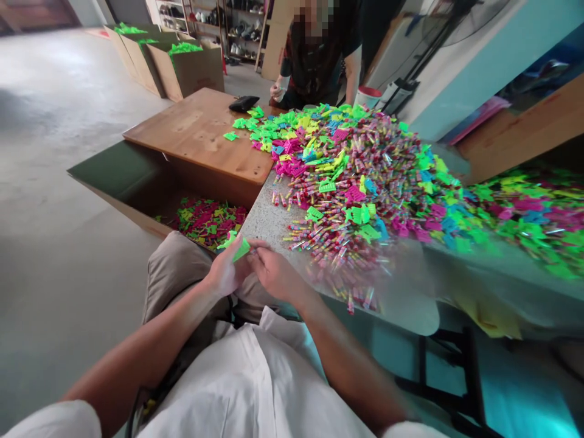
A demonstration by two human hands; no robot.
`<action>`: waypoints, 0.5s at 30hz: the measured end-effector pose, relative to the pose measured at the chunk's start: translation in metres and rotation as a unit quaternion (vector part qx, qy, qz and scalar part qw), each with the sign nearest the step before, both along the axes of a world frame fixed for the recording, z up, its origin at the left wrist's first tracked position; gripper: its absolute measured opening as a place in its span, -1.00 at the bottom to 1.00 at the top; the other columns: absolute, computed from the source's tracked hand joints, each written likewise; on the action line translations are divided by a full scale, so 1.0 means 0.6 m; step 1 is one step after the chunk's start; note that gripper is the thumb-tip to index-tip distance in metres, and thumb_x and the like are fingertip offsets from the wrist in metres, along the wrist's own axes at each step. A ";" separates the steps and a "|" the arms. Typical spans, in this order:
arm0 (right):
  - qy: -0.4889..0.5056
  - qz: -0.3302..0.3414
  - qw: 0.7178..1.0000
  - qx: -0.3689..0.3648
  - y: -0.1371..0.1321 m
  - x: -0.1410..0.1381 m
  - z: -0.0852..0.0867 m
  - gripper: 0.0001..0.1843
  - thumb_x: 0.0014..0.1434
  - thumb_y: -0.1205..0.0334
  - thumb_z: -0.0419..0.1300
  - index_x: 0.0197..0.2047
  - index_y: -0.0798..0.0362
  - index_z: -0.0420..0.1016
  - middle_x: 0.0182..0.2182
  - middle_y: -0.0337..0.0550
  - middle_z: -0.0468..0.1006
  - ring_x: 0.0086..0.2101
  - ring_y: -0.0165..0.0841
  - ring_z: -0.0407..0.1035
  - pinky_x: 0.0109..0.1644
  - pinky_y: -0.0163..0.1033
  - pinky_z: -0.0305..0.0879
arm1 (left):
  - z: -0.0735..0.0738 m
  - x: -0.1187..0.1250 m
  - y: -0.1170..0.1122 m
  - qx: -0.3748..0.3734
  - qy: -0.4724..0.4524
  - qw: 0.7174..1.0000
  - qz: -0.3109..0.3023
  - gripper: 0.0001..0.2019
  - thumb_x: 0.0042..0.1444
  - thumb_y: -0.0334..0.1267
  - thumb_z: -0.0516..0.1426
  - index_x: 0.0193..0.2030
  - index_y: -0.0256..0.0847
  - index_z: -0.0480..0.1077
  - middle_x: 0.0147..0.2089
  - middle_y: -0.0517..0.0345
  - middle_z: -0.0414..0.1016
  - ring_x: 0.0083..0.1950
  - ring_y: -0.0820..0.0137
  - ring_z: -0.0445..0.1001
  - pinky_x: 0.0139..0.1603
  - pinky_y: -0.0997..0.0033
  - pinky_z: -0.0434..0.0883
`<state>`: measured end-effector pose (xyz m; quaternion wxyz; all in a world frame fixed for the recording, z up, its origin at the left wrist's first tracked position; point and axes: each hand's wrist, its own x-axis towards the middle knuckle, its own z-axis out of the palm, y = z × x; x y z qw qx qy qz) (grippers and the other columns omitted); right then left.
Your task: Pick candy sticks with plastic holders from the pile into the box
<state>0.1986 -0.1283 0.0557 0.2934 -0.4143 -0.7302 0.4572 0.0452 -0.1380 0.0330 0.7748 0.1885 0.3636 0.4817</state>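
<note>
Over my lap, my left hand (225, 271) is closed on a small bright green plastic piece (241, 250), which sticks out past the thumb and fingers. My right hand (276, 272) meets it fingertip to fingertip, its fingers pinched together; whatever lies between them is hidden. Just right of my hands a heap of small printed tubes (331, 228) covers the table (264, 219). Flat plastic pieces in green, pink, blue and yellow lie among them, such as a green one (358, 214). Beyond my left hand an open cardboard box (137, 182) holds many mixed coloured pieces.
A wooden board (196, 131) adjoins the table, with a black pouch (244, 103) on it. Across the table is another person (314, 67). Cartons of green pieces (191, 73) stand on the floor at the back left. More pieces (533, 213) are piled at the right.
</note>
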 end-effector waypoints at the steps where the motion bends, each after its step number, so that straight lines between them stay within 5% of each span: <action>1: -0.004 0.004 1.000 0.003 0.000 0.000 -0.003 -0.80 0.41 0.20 0.11 -0.15 0.01 0.56 -0.22 -0.10 0.62 -0.15 -0.26 0.49 -0.02 -0.19 0.40 | -0.001 0.002 -0.001 -0.001 0.008 1.000 0.007 -0.57 0.05 0.19 0.29 -0.29 -0.18 0.57 -0.40 0.05 0.58 -0.20 0.19 0.64 -0.23 0.30 0.56; 8: -0.006 0.007 0.999 0.036 -0.017 -0.021 -0.017 -0.82 0.40 0.19 0.13 -0.10 -0.02 0.57 -0.23 -0.09 0.63 -0.18 -0.24 0.49 -0.06 -0.19 0.40 | -0.005 0.019 0.001 -0.029 0.068 0.984 0.162 -0.68 0.03 0.02 0.37 -0.44 -0.17 0.46 -0.52 0.25 0.48 -0.47 0.43 0.50 -0.42 0.46 0.46; 15: -0.010 0.003 1.000 0.016 -0.012 -0.016 -0.002 -0.80 0.41 0.14 0.14 -0.09 -0.01 0.58 -0.27 -0.14 0.65 -0.25 -0.27 0.49 -0.16 -0.23 0.36 | 0.010 -0.001 0.013 0.003 0.074 0.996 0.042 -0.60 0.09 0.13 0.30 -0.31 -0.22 0.59 -0.39 0.08 0.60 -0.42 0.37 0.55 -0.39 0.43 0.51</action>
